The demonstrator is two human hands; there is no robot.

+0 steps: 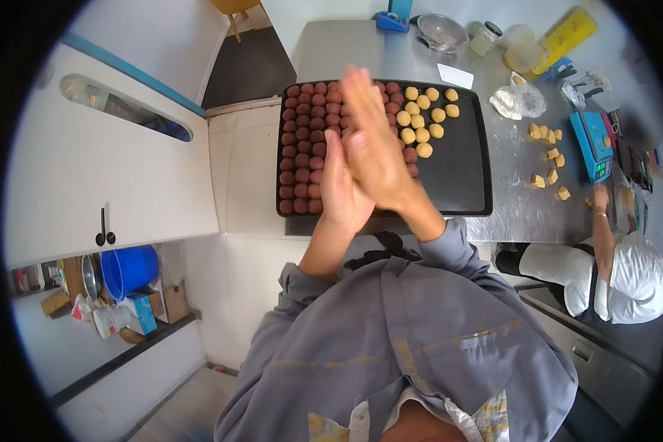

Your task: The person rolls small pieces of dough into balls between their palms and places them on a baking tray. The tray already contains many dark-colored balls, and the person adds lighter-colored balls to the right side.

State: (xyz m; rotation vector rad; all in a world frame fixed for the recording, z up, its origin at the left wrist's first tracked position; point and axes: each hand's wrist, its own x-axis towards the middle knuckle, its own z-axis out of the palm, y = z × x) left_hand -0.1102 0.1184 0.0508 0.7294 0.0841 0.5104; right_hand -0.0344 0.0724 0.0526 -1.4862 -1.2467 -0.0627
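Observation:
My left hand point(342, 188) and my right hand point(378, 160) are pressed palm to palm above a black baking tray point(458, 188). The right hand is blurred, and whatever may lie between the palms is hidden. Rows of dark reddish-brown balls point(303, 146) fill the tray's left part and run on beneath my hands. Several pale yellow dough balls point(422, 135) sit to the right of them on the tray. Farther right, yellow dough pieces point(552, 153) lie on the metal table point(508, 166), beside a blue digital scale point(591, 146) with one piece on it.
A co-worker's hand point(600, 196) is near the scale, at the table's right. A metal bowl point(443, 33), a lidded jar point(486, 38), a blue tape dispenser point(392, 22), a white card point(455, 75) and a plastic bag point(529, 100) stand or lie at the back. A white door point(110, 160) is at left.

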